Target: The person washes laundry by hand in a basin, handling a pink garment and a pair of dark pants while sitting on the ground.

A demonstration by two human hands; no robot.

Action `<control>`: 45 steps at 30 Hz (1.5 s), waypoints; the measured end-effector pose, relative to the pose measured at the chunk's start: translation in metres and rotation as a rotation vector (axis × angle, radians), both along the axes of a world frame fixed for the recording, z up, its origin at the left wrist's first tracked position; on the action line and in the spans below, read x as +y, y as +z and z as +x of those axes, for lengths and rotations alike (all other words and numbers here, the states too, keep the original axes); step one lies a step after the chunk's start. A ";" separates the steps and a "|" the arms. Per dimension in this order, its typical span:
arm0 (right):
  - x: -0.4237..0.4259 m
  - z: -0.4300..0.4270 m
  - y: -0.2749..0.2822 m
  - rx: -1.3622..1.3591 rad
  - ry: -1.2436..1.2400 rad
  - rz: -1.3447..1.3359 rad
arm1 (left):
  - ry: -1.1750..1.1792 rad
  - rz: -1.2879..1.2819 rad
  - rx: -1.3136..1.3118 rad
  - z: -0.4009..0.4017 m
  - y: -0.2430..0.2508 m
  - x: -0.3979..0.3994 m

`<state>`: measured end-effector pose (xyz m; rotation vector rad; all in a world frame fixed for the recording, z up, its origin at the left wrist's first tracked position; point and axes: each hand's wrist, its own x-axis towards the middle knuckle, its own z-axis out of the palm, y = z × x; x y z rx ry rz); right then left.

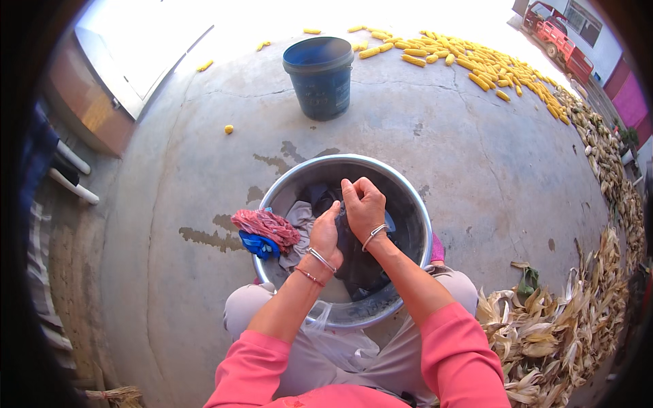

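Observation:
A round metal basin (419, 204) stands between my knees with dark wet cloth (359, 265) and murky water inside. My right hand (365, 206) is curled into a fist above the basin, gripping a part of the dark cloth. Close to it, my left hand (325, 235) is held thumb up against the same cloth; its fingers are hidden. A light grey cloth (301, 219) lies inside at the left. Over the left rim hang a bunched red patterned cloth (265, 226) and a bright blue cloth (258, 245).
A dark blue plastic bucket (319, 81) stands beyond the basin on the concrete floor (204, 168). Yellow corn cobs (474, 64) lie heaped at the far right, dry husks (551, 326) at the near right. A clear plastic bag (336, 344) lies across my lap.

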<state>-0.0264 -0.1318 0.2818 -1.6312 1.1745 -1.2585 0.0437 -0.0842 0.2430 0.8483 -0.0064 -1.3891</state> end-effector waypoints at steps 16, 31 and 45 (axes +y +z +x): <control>0.048 0.019 0.025 0.058 0.179 -0.224 | -0.230 -0.412 0.135 0.046 -0.010 0.006; 0.059 0.030 0.030 0.000 0.253 -0.321 | -0.276 -0.515 0.302 0.065 -0.026 0.007; 0.009 0.002 0.017 0.026 0.068 -0.034 | 0.005 -0.039 -0.005 0.007 0.010 -0.003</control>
